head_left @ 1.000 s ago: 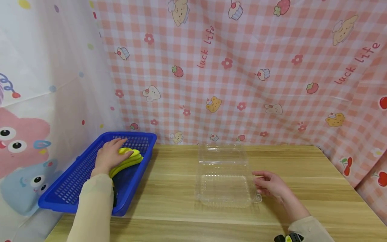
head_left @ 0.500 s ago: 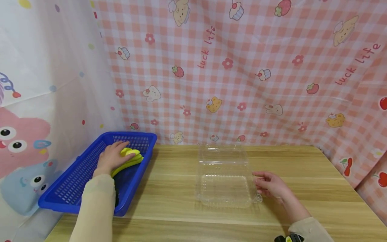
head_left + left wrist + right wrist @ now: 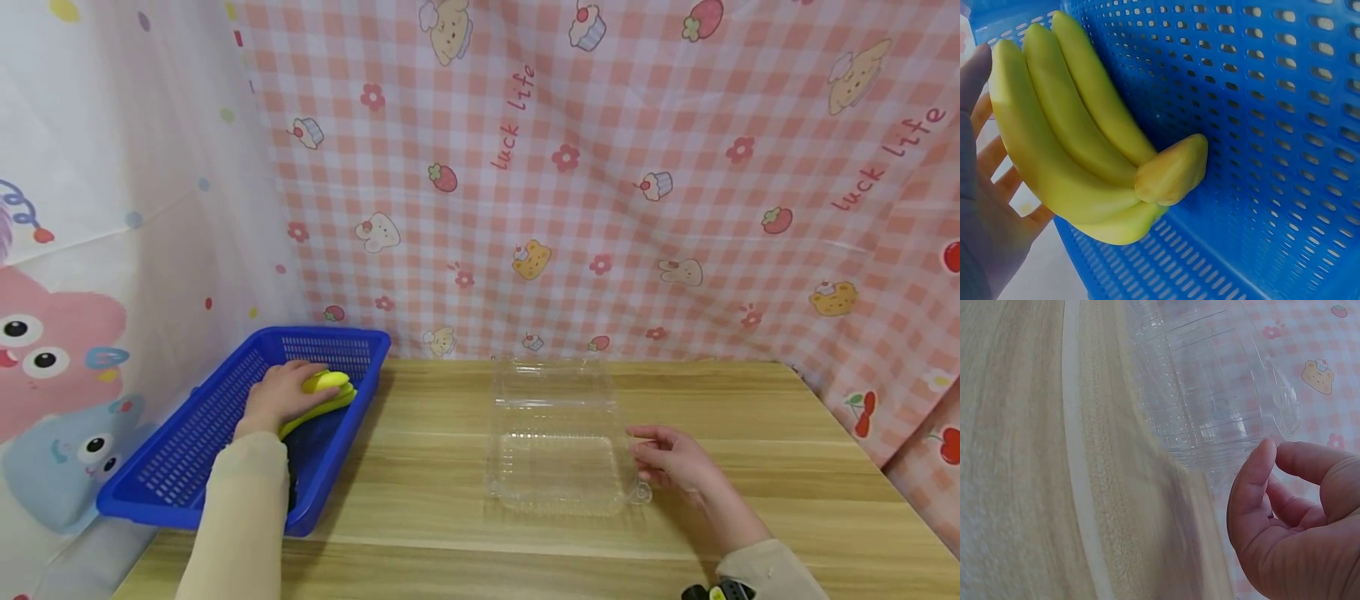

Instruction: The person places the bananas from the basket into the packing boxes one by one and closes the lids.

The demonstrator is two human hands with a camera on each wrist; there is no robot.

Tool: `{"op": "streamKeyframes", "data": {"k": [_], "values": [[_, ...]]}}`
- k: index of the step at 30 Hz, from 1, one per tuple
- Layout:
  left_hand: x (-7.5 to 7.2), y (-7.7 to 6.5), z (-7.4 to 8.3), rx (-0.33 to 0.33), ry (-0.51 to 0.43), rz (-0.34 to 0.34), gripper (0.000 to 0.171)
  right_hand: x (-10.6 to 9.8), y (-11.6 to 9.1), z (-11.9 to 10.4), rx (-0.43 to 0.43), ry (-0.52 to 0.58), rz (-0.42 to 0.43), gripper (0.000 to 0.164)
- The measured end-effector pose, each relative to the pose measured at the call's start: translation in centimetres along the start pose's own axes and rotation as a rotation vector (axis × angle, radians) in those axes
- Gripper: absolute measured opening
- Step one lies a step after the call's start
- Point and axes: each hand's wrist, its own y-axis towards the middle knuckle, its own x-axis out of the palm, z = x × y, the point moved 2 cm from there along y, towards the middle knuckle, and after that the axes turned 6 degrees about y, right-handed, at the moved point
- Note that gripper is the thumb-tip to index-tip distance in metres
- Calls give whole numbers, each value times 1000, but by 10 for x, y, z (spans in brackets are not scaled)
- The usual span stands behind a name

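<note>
A bunch of yellow bananas (image 3: 1075, 125) leans inside the blue plastic basket (image 3: 352, 442) at the left of the table. My left hand (image 3: 281, 396) lies over the bunch in the head view. In the left wrist view its fingers (image 3: 991, 159) are spread along the outer banana, with the thumb near the banana's tip. On the table's middle sits a clear plastic clamshell box (image 3: 558, 467), its lid raised at the back. My right hand (image 3: 671, 458) pinches the box's right edge between thumb and forefinger, as the right wrist view shows.
A dark object (image 3: 292, 487) shows in the basket beside the left sleeve. Behind the wooden table (image 3: 420, 517) hangs a pink checked curtain (image 3: 480, 208); a white printed curtain (image 3: 165, 225) borders the left side. A black and yellow device (image 3: 716, 592) is strapped at the right wrist.
My left hand has moved slightly right and down onto the bananas, its fingers lower over them. The right hand and the clear box have stayed in place.
</note>
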Motion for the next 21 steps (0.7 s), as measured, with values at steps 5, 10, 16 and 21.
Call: {"op": "streamKeyframes", "data": {"k": [5,10,16,21], "values": [[0,-1,1,11,21,15,66,1,-1,-1,-6,5,-10,42],[1,-1,2,20,36,11,65,1,-1,-2,-7,-3,-11,43],[4,-1,3,31,20,-1,64,1,-2,-3,10,-22,-6,47],[5,0,3,72,-27,-15,58,0,-2,-2,12,-23,-8,48]]}}
